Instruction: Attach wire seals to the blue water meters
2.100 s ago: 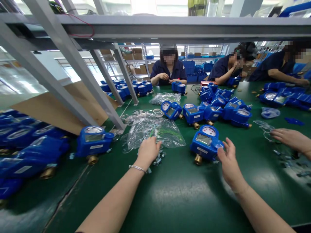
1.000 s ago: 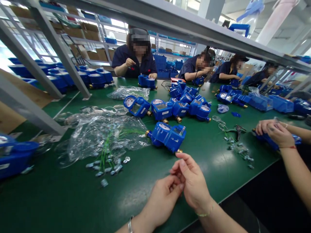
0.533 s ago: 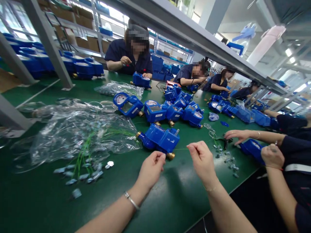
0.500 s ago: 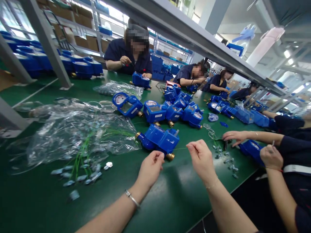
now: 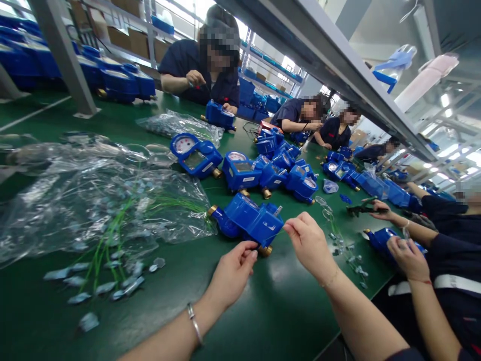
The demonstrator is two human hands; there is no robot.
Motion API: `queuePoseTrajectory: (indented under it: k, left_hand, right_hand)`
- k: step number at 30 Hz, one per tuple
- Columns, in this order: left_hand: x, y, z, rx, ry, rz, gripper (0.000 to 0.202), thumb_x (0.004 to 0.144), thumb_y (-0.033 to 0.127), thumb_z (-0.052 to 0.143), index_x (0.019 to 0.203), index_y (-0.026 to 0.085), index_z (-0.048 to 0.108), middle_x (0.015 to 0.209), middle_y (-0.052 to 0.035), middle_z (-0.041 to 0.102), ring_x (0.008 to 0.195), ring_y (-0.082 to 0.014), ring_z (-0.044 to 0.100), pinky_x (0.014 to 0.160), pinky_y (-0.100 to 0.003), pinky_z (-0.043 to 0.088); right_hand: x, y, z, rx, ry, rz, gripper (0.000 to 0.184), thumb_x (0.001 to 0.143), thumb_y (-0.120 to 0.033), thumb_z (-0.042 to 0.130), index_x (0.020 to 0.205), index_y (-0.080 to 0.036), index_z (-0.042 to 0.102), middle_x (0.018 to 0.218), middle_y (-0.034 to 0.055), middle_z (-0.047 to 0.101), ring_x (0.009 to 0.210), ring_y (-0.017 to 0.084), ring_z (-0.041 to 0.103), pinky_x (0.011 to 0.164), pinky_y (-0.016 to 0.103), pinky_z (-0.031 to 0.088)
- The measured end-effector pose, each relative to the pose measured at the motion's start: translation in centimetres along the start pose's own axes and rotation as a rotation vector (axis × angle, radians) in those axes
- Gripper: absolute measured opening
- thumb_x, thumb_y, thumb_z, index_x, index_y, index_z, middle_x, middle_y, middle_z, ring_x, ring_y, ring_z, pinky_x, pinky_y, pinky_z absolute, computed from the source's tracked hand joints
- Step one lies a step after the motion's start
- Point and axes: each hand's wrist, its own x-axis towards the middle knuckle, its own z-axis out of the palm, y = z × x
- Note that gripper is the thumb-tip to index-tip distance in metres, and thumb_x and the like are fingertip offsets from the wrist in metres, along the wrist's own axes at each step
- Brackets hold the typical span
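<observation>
A blue water meter [image 5: 248, 215] with brass ends lies on the green table in front of me. My right hand [image 5: 310, 245] is closed in a pinch at the meter's right end, on a thin green wire of which only a short bit shows. Beside the lower brass end, my left hand [image 5: 233, 268] pinches thumb and finger together; what is between them is too small to make out. To the left, a bundle of green seal wires [image 5: 108, 245] with pale blue tags spills from a clear plastic bag [image 5: 180, 193].
More blue meters [image 5: 240, 173] stand in a group behind mine. At right, a co-worker's hand [image 5: 409, 258] rests on another meter, and the other hand holds dark pliers [image 5: 361, 208]. Loose tagged wires [image 5: 349, 255] lie between us. A metal shelf beam [image 5: 338, 55] crosses overhead.
My right hand has moved left, up to the meter's end; my left hand has shifted slightly down. The co-worker at right has lifted the pliers a little and opened the other hand over the meter.
</observation>
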Motion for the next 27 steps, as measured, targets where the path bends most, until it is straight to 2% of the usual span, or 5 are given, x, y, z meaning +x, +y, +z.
queuePoseTrajectory:
  k: [14, 19, 22, 25, 27]
  left_hand:
    - [0.4, -0.4, 0.5, 0.008, 0.001, 0.076, 0.035, 0.083, 0.039, 0.046, 0.109, 0.015, 0.052, 0.071, -0.0004, 0.058, 0.060, -0.0136, 0.054, 0.058, -0.025, 0.044]
    - [0.4, 0.9, -0.2, 0.461, -0.044, 0.168, 0.027, 0.086, 0.032, 0.037, 0.076, 0.018, 0.058, 0.065, -0.0019, 0.058, 0.059, -0.0153, 0.053, 0.054, -0.025, 0.034]
    - [-0.7, 2.6, -1.6, 0.679, -0.113, 0.203, 0.022, 0.077, 0.025, 0.047, 0.056, 0.018, 0.052, 0.057, -0.0022, 0.055, 0.053, -0.0164, 0.048, 0.052, -0.028, 0.027]
    - [-2.3, 4.8, -3.1, 0.916, -0.260, 0.268, 0.018, 0.072, 0.019, 0.047, 0.055, 0.019, 0.053, 0.056, -0.0020, 0.053, 0.053, -0.0174, 0.048, 0.053, -0.029, 0.029]
    - [-3.1, 6.2, -3.7, 0.897, -0.347, 0.334, 0.019, 0.071, 0.016, 0.046, 0.054, 0.019, 0.053, 0.067, -0.0029, 0.056, 0.064, -0.0183, 0.052, 0.059, -0.029, 0.035]
  right_hand:
    - [0.6, -1.2, 1.1, -0.068, -0.123, -0.080, 0.025, 0.090, -0.030, 0.041, 0.081, -0.019, 0.062, 0.077, 0.0056, 0.051, 0.076, 0.017, 0.046, 0.069, 0.030, 0.039]
    - [-0.4, -1.9, 2.2, 0.040, -0.203, -0.161, 0.026, 0.089, -0.022, 0.038, 0.102, -0.020, 0.060, 0.090, 0.0087, 0.057, 0.086, 0.020, 0.049, 0.077, 0.034, 0.041]
    - [-1.6, -0.8, 1.7, 0.214, -0.218, -0.053, 0.038, 0.085, -0.017, 0.041, 0.122, -0.023, 0.047, 0.089, 0.0051, 0.059, 0.083, 0.019, 0.052, 0.076, 0.034, 0.042]
    - [-3.4, 0.6, 1.5, 0.433, -0.261, 0.113, 0.043, 0.080, -0.016, 0.047, 0.122, -0.026, 0.045, 0.074, -0.0025, 0.058, 0.069, 0.014, 0.054, 0.069, 0.030, 0.043]
    - [-4.9, 1.2, 1.9, 0.553, -0.237, 0.207, 0.038, 0.078, -0.018, 0.050, 0.116, -0.025, 0.050, 0.072, -0.0035, 0.058, 0.068, 0.013, 0.054, 0.069, 0.029, 0.043]
